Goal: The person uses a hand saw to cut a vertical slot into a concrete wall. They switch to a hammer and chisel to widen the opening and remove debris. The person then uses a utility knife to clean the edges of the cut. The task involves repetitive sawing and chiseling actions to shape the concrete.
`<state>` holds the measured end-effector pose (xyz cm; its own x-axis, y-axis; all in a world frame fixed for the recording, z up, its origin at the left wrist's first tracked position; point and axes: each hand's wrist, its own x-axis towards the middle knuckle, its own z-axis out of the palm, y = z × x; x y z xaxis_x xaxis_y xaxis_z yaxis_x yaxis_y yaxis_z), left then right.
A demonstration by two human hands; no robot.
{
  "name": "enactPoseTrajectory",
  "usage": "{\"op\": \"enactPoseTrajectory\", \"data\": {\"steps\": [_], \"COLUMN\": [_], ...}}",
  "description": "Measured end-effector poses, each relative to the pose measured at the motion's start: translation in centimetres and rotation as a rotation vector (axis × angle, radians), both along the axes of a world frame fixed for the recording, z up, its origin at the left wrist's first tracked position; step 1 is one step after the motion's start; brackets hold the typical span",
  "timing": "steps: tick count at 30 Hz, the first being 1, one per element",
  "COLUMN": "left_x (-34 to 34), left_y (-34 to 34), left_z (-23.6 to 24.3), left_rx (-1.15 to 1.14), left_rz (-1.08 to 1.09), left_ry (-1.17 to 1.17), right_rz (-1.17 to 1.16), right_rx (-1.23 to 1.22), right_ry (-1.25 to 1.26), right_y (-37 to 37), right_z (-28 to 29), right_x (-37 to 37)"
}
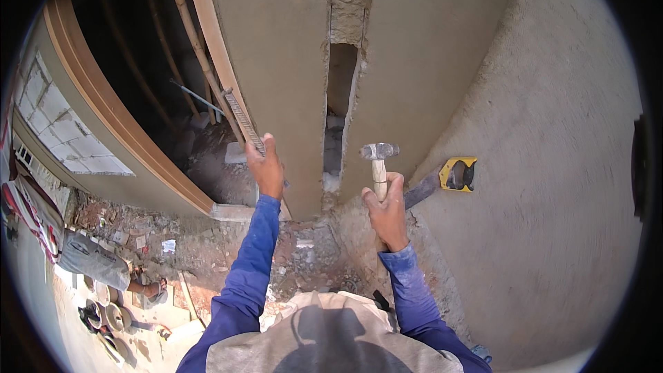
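My left hand (265,166) grips a ridged steel bar (237,110), held upright in front of the wooden door frame (210,38). My right hand (388,211) is wrapped round the pale wooden handle of a hammer (380,150), whose grey metal head is raised. Between the two hands, a narrow vertical slot runs through the grey plastered wall (276,41), with rough chipped edges. A handsaw (464,162) with a yellow and black handle lies just right of my right hand, its blade partly behind that hand.
At left are a dark doorway with leaning poles (190,34) and a white block panel (65,117). Another person (93,259) in sandals stands at lower left, near buckets (110,311) and boards. Rubble (166,235) covers the ground along the wall. A broad plastered surface (539,249) curves at right.
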<state>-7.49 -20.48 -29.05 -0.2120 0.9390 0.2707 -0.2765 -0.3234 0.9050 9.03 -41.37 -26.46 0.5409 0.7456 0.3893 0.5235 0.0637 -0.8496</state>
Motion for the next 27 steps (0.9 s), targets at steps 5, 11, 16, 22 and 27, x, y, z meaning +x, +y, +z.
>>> {"op": "enactPoseTrajectory", "data": {"steps": [5, 11, 16, 22, 27], "left_x": [-0.6, 0.6, 1.4, 1.0, 0.6], "left_y": [7.6, 12.4, 15.5, 16.0, 16.0], "left_z": [19.0, 29.2, 29.0, 29.2, 29.7], "left_rx": [0.404, 0.664, 0.683, 0.649, 0.684], "left_rz": [0.359, 0.488, 0.484, 0.4, 0.378], "left_ry": [0.354, 0.742, 0.858, 0.92, 0.943], "right_rz": [0.088, -0.13, -0.077, -0.12, -0.094], "right_rx": [0.271, 0.326, 0.29, 0.48, 0.552], "right_ry": [0.203, -0.042, -0.081, -0.213, -0.177], "right_y": [5.2, 13.4, 18.2, 22.2, 22.5], "right_z": [4.6, 3.6, 6.9, 5.2, 5.2], "right_x": [-0.1, 1.0, 0.8, 2.9, 3.2]}}
